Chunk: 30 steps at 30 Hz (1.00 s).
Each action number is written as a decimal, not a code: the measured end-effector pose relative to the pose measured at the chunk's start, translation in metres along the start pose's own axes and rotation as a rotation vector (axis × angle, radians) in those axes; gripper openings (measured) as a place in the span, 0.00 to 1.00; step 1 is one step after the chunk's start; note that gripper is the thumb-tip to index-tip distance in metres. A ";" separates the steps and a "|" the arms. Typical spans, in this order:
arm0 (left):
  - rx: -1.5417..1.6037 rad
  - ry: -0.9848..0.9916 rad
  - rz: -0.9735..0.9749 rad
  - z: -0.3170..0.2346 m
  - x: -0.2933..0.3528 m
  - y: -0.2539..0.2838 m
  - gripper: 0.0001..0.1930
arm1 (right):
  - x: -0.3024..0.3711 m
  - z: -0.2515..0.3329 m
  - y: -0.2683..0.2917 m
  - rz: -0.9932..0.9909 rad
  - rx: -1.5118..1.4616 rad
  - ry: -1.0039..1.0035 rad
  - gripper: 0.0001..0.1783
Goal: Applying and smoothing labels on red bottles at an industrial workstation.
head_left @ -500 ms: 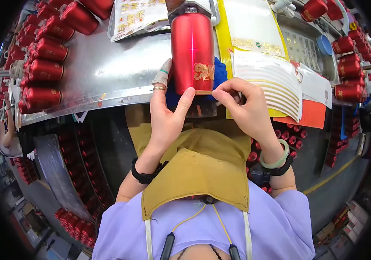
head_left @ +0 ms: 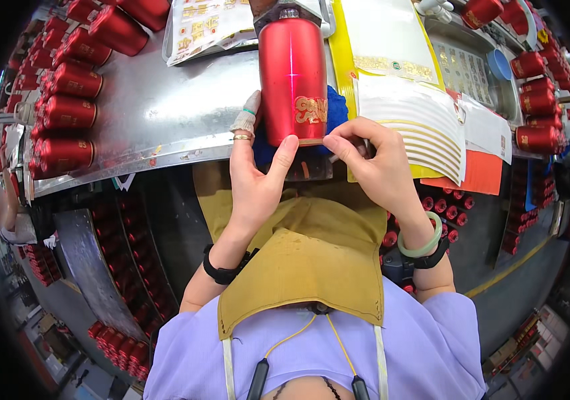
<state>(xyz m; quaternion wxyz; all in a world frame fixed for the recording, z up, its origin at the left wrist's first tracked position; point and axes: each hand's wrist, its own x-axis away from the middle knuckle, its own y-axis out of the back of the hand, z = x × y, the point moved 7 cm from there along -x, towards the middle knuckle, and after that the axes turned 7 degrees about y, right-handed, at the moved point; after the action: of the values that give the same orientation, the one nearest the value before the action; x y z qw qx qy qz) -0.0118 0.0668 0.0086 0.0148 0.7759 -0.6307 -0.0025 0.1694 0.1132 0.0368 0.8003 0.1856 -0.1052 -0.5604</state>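
Note:
A glossy red bottle lies in front of me, its neck toward a dark fixture at the far end. Gold lettering sits low on its right side, and a thin gold band runs along its near base edge. My left hand steadies the base: the thumb presses the near edge, while a finger in a whitish cover lies along the left side. At the base's right corner, my right hand has thumb and index pinched together. Whatever is between those fingertips is too small to make out; the other fingers are curled.
A blue cloth is tucked beside the bottle. White sheets with gold strips lie on a yellow folder at right, near a metal tray. Red bottles line the metal table's left side. A decal-sheet tray stands farther back.
The bottle appears very slightly farther left in the picture, along with the surroundings. Both hands keep nearly the same places at its base.

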 end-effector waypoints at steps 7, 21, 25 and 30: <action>-0.112 -0.190 -0.092 0.002 0.002 0.011 0.32 | 0.000 0.000 -0.002 0.001 -0.013 -0.025 0.10; -0.630 -0.784 -0.238 -0.028 0.018 0.007 0.13 | -0.001 0.002 0.000 0.046 -0.010 -0.012 0.10; -0.709 -0.861 -0.270 -0.025 0.022 0.002 0.15 | -0.002 -0.001 0.003 0.050 0.007 -0.021 0.10; -0.732 -0.849 -0.248 -0.034 0.023 -0.009 0.13 | -0.005 -0.003 0.006 0.035 0.031 0.006 0.10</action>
<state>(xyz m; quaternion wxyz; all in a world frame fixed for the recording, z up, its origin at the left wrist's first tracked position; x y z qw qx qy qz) 0.0026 0.0465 0.0425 0.0276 0.7195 -0.4436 -0.5336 0.1740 0.1198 0.0364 0.8073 0.1978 -0.1146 -0.5441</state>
